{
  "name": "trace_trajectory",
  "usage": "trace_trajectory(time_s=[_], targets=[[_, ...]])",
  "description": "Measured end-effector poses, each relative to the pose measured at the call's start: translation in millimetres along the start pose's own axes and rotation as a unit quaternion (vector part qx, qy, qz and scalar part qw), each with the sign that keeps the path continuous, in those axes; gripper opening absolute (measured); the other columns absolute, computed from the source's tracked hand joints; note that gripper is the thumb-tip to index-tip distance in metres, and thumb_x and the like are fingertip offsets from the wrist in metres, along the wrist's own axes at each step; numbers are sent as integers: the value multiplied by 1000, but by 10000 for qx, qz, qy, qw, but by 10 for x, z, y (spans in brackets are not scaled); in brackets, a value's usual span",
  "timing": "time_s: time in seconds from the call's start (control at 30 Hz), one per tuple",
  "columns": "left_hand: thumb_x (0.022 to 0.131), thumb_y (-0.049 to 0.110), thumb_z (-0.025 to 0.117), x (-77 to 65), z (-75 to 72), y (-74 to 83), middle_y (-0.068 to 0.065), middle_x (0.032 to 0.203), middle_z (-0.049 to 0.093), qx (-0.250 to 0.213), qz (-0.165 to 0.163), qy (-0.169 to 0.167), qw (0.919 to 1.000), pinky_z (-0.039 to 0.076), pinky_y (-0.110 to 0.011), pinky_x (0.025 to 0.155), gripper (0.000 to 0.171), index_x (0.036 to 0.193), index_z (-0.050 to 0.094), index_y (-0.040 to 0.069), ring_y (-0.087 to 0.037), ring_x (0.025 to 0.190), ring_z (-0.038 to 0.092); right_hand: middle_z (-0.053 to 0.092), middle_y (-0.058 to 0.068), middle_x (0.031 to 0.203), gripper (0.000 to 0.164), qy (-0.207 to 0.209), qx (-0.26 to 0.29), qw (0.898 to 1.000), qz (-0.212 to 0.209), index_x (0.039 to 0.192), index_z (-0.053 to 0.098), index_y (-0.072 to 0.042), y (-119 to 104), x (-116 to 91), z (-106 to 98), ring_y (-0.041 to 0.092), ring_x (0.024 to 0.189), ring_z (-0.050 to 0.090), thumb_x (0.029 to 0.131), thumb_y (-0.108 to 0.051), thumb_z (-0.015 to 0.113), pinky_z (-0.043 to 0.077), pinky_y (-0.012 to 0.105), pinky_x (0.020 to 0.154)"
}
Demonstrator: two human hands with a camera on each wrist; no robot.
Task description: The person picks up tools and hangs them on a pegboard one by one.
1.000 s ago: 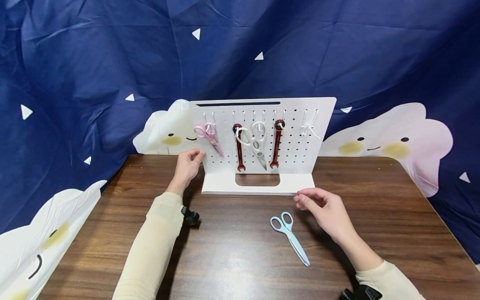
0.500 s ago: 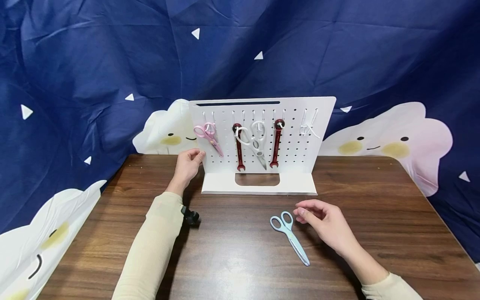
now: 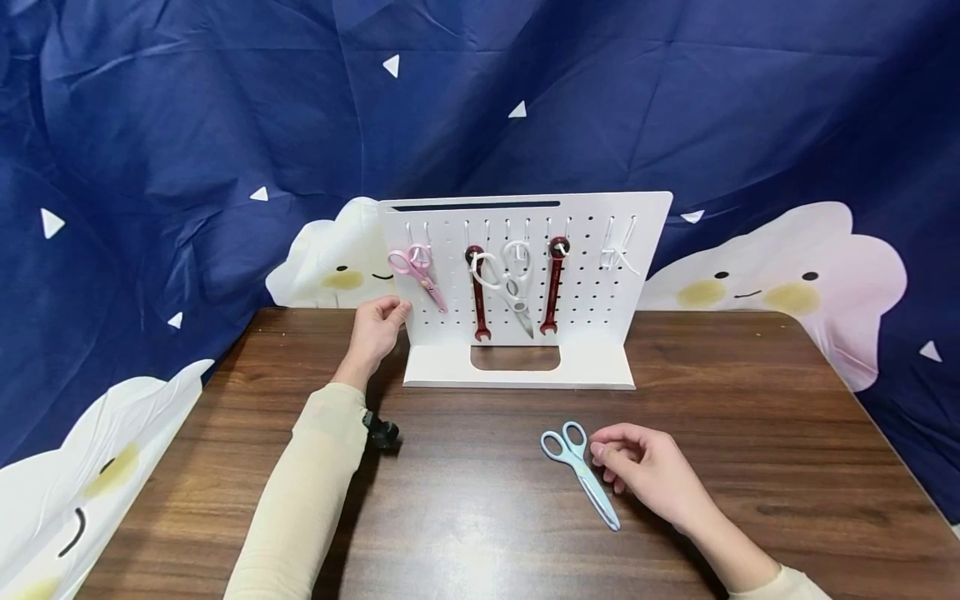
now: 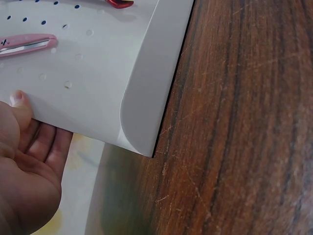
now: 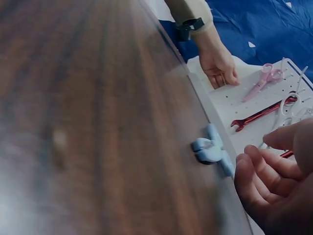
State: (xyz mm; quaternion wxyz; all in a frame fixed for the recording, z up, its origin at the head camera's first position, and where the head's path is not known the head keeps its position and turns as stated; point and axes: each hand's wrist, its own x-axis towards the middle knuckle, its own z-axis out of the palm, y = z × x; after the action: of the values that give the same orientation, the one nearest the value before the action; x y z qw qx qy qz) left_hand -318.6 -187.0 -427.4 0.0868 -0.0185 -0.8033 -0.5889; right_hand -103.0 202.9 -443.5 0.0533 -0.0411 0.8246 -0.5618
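My left hand [image 3: 375, 333] grips the left edge of a white pegboard stand [image 3: 517, 379]; in the left wrist view the thumb [image 4: 20, 107] lies on its front face and the other fingers pass behind. Light-blue scissors [image 3: 588, 483] lie on the table in front of the stand, handles toward it. Just right of them is my right hand [image 3: 652, 471], fingers loosely bent and holding nothing. In the right wrist view a small gap shows between the fingertips and the blue scissors [image 5: 212, 149].
From the pegboard's hooks hang pink scissors [image 3: 420, 275], a red wrench [image 3: 478, 296], white scissors [image 3: 510, 287] and a second red wrench [image 3: 553, 287]. A white hook [image 3: 617, 258] at the right bears no tool. Behind the wooden table [image 3: 750, 417] hangs a blue cloth [image 3: 480, 100].
My right hand has come away from the pegboard's front right corner, back toward me, to beside the blue scissors. The left hand has stayed on the board's edge.
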Motion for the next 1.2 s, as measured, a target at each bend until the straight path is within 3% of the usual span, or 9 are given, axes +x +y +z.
trace_trajectory(time_s=[0.27, 0.5, 0.73, 1.03, 1.1, 1.2], targets=[[107, 11, 69, 6, 3, 9, -3, 81, 74, -17, 16, -1, 10000, 56, -20, 78, 24, 111, 75, -12, -7, 78, 64, 63, 4, 67, 20, -225, -238, 9983, 478, 113, 73, 6, 50, -54, 61, 9, 51, 54, 98, -8, 75, 46, 25, 43], [107, 11, 68, 19, 3, -13, 6, 77, 71, 3, -14, 13, 10000, 56, -19, 78, 23, 111, 75, -11, -4, 78, 63, 56, 0, 59, 23, -170, -1092, 9927, 476, 101, 71, -2, 43, -96, 119, 7, 36, 48, 92, -19, 85, 41, 30, 32], [107, 11, 69, 19, -6, -21, 5, 74, 68, -32, 39, 17, 10000, 56, -20, 77, 23, 108, 75, -11, -10, 78, 62, 52, -6, 54, 27, 118, -2067, 9778, 320, 84, 68, -12, 10, -122, 202, 6, 36, 48, 85, -25, 91, 43, 26, 47], [108, 13, 68, 12, -12, -7, 5, 74, 68, 15, 16, -24, 10000, 55, -20, 78, 26, 110, 74, -12, -10, 79, 62, 50, -6, 52, 27, -368, -1743, 9827, 503, 78, 64, -12, -16, -112, 164, 3, 33, 43, 85, -21, 88, 43, 31, 34], [107, 12, 68, 1, -9, 2, 3, 75, 68, 3, 23, -9, 10000, 55, -20, 77, 25, 109, 75, -12, -10, 78, 62, 50, -6, 52, 26, -398, -1668, 9841, 456, 77, 63, -12, -21, -117, 154, 3, 34, 43, 84, -20, 87, 43, 30, 33], [107, 13, 69, -7, -4, 8, 2, 77, 70, 12, 35, -14, 10000, 55, -19, 78, 26, 109, 75, -12, -7, 78, 62, 52, -7, 59, 26, -242, -1790, 9831, 299, 76, 64, -14, -34, -133, 144, 1, 45, 46, 82, -21, 89, 44, 24, 44]])
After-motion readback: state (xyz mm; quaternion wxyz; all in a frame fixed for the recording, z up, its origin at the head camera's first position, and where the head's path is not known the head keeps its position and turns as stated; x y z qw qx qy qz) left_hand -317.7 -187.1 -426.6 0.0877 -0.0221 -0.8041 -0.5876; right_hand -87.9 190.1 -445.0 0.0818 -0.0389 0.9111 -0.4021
